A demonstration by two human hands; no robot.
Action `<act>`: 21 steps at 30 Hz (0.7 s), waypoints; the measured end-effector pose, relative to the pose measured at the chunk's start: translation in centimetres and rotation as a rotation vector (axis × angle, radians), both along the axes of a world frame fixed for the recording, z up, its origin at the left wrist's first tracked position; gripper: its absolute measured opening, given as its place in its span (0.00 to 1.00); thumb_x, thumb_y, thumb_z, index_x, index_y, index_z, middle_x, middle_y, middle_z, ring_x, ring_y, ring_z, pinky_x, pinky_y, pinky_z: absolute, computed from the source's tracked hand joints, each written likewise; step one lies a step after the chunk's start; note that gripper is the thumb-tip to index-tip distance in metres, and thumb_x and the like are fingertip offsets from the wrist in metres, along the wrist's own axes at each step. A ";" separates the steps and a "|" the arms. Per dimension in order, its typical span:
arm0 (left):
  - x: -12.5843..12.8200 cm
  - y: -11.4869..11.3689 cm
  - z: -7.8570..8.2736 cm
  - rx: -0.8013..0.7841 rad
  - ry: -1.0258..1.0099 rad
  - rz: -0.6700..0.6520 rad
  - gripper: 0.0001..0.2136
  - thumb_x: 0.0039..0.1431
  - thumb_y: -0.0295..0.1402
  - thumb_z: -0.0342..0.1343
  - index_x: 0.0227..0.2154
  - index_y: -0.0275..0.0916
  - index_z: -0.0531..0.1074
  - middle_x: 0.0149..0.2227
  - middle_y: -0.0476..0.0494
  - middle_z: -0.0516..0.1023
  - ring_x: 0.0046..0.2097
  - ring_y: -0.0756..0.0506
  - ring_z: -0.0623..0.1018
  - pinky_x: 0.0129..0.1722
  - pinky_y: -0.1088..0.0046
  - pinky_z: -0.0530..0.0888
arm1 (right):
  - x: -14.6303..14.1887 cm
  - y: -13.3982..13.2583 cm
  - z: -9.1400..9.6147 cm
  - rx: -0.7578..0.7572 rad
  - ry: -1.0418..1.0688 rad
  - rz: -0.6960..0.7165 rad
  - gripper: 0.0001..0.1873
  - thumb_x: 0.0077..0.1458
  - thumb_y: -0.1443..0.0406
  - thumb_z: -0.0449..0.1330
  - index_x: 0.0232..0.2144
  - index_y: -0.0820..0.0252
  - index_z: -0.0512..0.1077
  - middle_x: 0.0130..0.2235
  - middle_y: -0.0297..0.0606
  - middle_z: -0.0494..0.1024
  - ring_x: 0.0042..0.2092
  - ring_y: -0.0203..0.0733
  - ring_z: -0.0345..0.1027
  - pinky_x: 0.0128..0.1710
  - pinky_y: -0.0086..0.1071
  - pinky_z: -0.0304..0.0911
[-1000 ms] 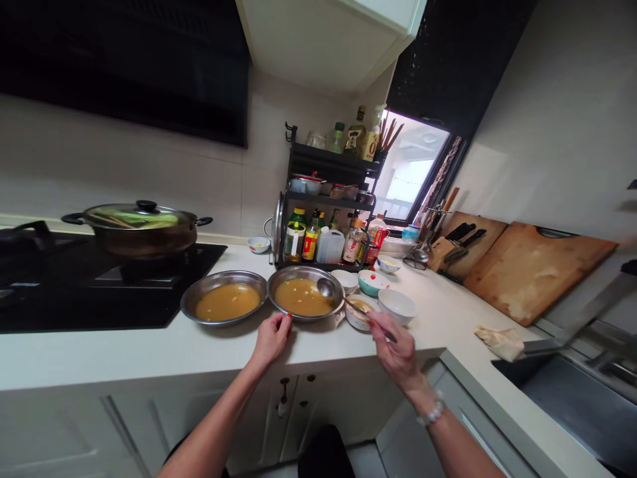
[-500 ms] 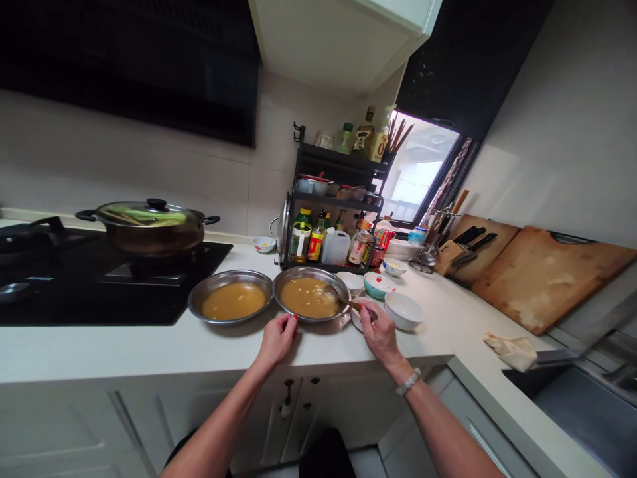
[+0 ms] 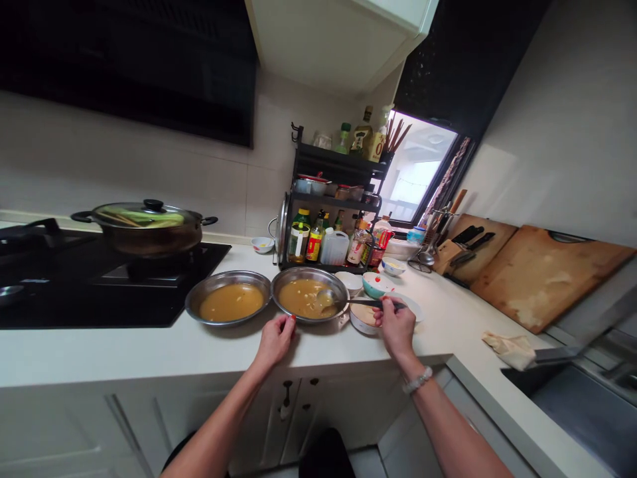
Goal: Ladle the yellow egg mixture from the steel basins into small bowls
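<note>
Dipping spoon (image 3: 332, 298) in pan (image 3: 308, 298), yellow-brown liquid

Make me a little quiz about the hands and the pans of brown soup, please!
1. True or false: the right hand holds a spoon that reaches into the right pan.
2. Which thing is the left hand nearest to? A the cutting board, B the right pan, C the knife block.
3. What covers the pot on the stove?

Key: 1 true. 2 B. 3 a lid.
</note>
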State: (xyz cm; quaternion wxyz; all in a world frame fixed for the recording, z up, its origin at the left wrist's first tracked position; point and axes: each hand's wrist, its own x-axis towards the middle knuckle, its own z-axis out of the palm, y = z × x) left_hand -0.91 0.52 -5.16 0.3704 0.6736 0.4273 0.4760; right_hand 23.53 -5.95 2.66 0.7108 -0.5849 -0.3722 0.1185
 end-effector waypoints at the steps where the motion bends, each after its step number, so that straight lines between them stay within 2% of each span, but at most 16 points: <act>1: 0.0 0.0 0.0 0.000 -0.001 0.001 0.19 0.57 0.46 0.44 0.17 0.38 0.63 0.17 0.51 0.65 0.22 0.51 0.63 0.24 0.76 0.59 | 0.1 0.1 0.1 0.010 0.018 0.001 0.14 0.46 0.57 0.58 0.31 0.62 0.69 0.17 0.33 0.72 0.17 0.37 0.63 0.14 0.27 0.59; 10: 0.0 -0.2 0.4 -0.001 -0.012 -0.005 0.19 0.56 0.46 0.44 0.17 0.39 0.63 0.16 0.51 0.66 0.22 0.50 0.64 0.24 0.75 0.60 | 0.0 0.3 1.6 0.071 0.204 0.019 0.10 0.42 0.61 0.60 0.27 0.61 0.67 0.15 0.30 0.70 0.15 0.34 0.61 0.11 0.24 0.55; 15: 0.0 -0.2 0.4 -0.006 -0.017 -0.010 0.20 0.56 0.47 0.44 0.18 0.39 0.64 0.17 0.50 0.66 0.22 0.50 0.64 0.24 0.75 0.60 | 1.0 0.7 2.7 0.085 0.187 -0.016 0.09 0.43 0.61 0.59 0.26 0.61 0.67 0.15 0.30 0.70 0.15 0.35 0.62 0.11 0.24 0.55; 21: 0.0 -0.2 0.3 -0.012 -0.015 0.006 0.20 0.56 0.47 0.44 0.17 0.39 0.63 0.16 0.51 0.65 0.21 0.50 0.63 0.23 0.75 0.59 | 3.8 2.2 3.8 0.173 0.109 -0.118 0.08 0.44 0.62 0.57 0.27 0.61 0.67 0.16 0.30 0.71 0.16 0.35 0.64 0.12 0.24 0.57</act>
